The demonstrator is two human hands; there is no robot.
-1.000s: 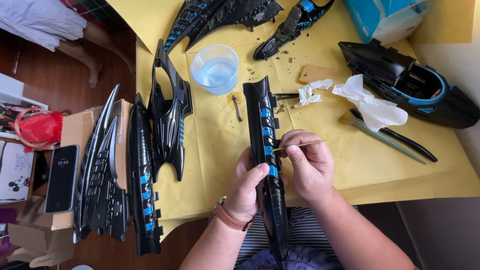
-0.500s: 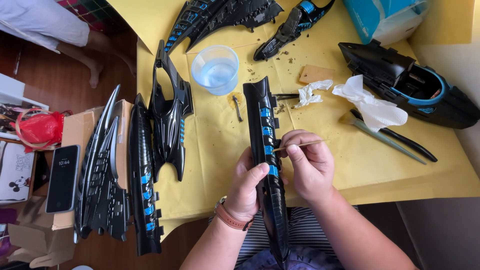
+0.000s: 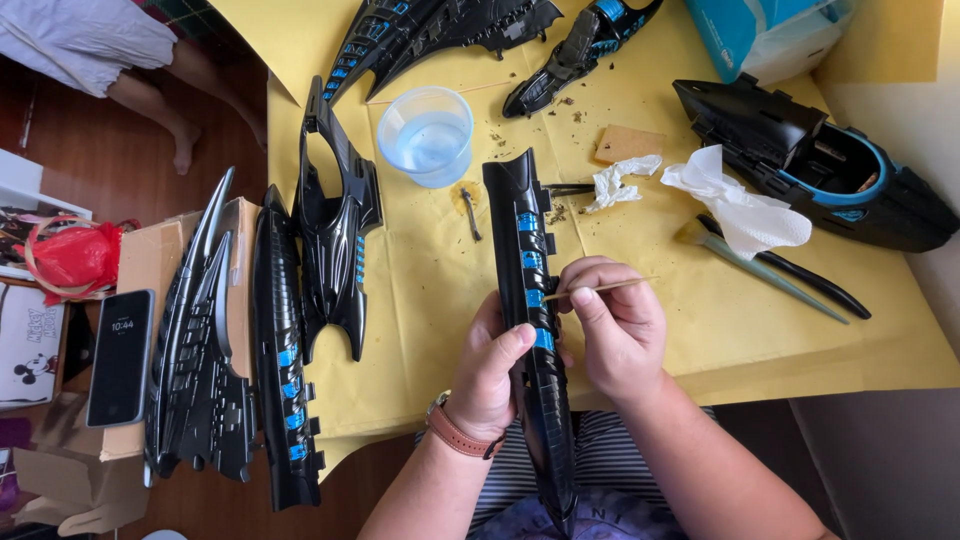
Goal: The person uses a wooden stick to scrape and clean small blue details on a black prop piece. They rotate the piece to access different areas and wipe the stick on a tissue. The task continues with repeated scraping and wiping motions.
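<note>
Your fingers are closed on both sides: your left hand (image 3: 492,372) wraps the long black model panel (image 3: 532,300), thumb pressed across its face beside a blue inset, and your right hand (image 3: 615,325) pinches a thin wooden stick (image 3: 600,288) between thumb and forefinger. The stick lies nearly level, its tip touching the panel's right edge near the middle blue insets. The panel runs lengthwise away from you, its far end over the yellow paper (image 3: 440,290) that covers the table and its near end down over your lap.

Just beyond the panel's far end stands a clear plastic cup (image 3: 426,135) of water. To its right lie a crumpled white tissue (image 3: 615,182), a small tan block (image 3: 628,144) and a larger white tissue (image 3: 735,205), which rests over two brushes (image 3: 790,272). A black hull with a blue rim (image 3: 820,170) sits at the table's right. Left of you, a forked black piece (image 3: 335,220) lies on the paper, and more black panels (image 3: 240,340) rest on a cardboard box (image 3: 140,270) beside a phone (image 3: 121,355). A brown watch strap (image 3: 455,432) circles your left wrist.
</note>
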